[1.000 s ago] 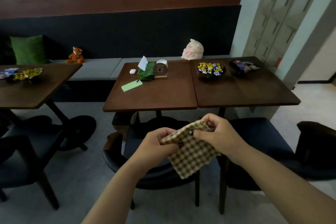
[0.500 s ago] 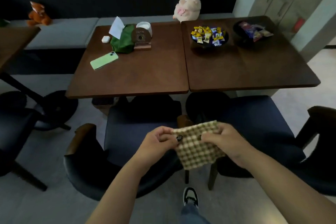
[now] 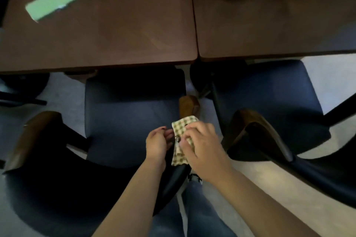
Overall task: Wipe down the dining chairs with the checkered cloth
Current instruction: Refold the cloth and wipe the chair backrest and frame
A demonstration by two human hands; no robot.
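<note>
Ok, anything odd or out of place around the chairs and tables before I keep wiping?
Nothing stands out. The checkered cloth lies on the near chair's armrest under the right hand; the left hand is beside it. The green phone lies flat on the table, nothing spilled.

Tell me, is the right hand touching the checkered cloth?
Touching. The head view shows the right hand lying on the checkered cloth, fingers curled over it.

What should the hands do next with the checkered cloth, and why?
Probably rub the checkered cloth along the chair's wooden armrest. The right hand already presses it there; the left hand is beside it, and the rest of the armrest looks uncovered.
</note>
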